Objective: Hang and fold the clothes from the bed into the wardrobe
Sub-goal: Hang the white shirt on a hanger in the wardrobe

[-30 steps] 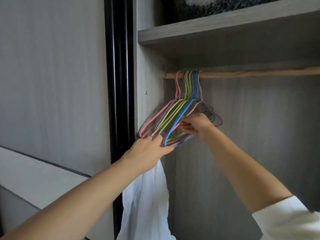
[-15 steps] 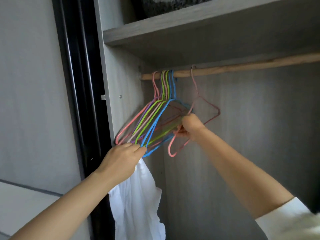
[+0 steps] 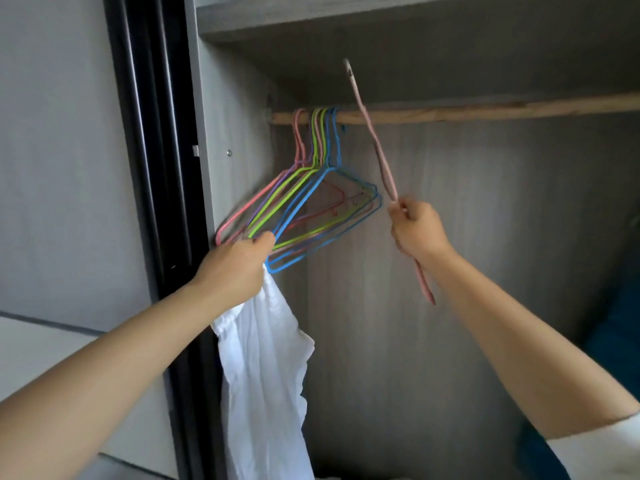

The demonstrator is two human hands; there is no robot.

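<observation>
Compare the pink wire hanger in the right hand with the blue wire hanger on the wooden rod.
The pink wire hanger is off the wooden rod, gripped by the right hand and seen edge-on. The blue wire hanger hangs hooked on the rod among others, its triangle showing. Both are thin coated wire.

Wooden rail [image 3: 485,112] runs horizontally under the grey shelf [image 3: 381,19], left end fixed at the wardrobe side panel [image 3: 235,133]. Bunch of wire hangers [image 3: 311,202] hooked on the rail at its left end, close to the panel: pink, purple, green, blue, packed together, bodies swung out toward the panel. Rest of the rail to the right carries nothing visible. Shelf top out of view.
</observation>
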